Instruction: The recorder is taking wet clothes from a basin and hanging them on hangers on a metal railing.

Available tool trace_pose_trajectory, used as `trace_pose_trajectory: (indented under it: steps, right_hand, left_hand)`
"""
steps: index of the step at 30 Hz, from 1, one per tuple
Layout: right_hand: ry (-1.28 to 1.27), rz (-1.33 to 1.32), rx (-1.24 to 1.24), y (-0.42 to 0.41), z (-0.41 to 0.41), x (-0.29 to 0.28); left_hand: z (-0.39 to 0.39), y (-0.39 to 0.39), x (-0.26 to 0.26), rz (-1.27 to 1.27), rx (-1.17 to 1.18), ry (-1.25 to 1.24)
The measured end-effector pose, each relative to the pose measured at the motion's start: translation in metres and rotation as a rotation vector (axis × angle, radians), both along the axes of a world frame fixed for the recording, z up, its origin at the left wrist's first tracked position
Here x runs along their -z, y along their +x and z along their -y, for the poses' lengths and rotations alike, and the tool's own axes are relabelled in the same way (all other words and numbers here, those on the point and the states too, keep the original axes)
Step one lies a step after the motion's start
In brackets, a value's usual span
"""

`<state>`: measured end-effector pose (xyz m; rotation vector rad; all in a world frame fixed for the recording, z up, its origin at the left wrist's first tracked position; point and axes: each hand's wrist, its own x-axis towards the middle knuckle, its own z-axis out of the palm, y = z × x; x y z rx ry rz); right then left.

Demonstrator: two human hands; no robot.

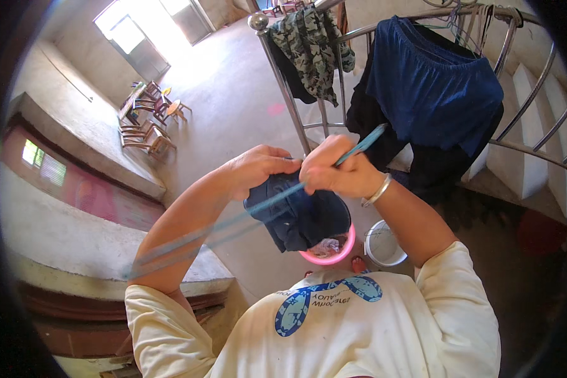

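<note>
Before my chest hangs a dark navy garment, bunched and folded, its exact kind unclear. At its upper edge my left hand grips the cloth between thumb and fingers. My right hand, with a bracelet at the wrist, closes around a light-blue clothes hanger. One end of the hanger sticks out above the right fist; its long arms stretch blurred across the garment and in front of my left forearm. Whether the right fingers also pinch the cloth is hidden.
Below the garment stands a pink basin holding wet-looking cloth, beside a white bucket containing thin wire hangers. A metal stair railing carries camouflage cloth and blue shorts. Wooden chairs stand along the far left wall.
</note>
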<state>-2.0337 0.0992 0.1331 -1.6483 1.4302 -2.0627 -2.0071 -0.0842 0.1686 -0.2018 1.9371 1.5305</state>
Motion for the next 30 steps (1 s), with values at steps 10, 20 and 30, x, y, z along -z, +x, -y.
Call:
trace_pose_trajectory:
  steps: [10, 20, 30]
  right_hand:
    - [0.729, -0.408, 0.186, -0.013, 0.014, -0.009]
    - [1.041, -0.701, 0.406, -0.008, 0.02, -0.1]
    - [1.348, -0.534, 0.396, -0.026, 0.027, -0.128]
  left_hand:
    - [0.068, 0.038, -0.033, -0.299, 0.038, -0.208]
    - [0.083, 0.037, 0.014, -1.012, -0.162, -0.901]
    - [0.097, 0.019, 0.03, -0.588, -0.118, -0.591]
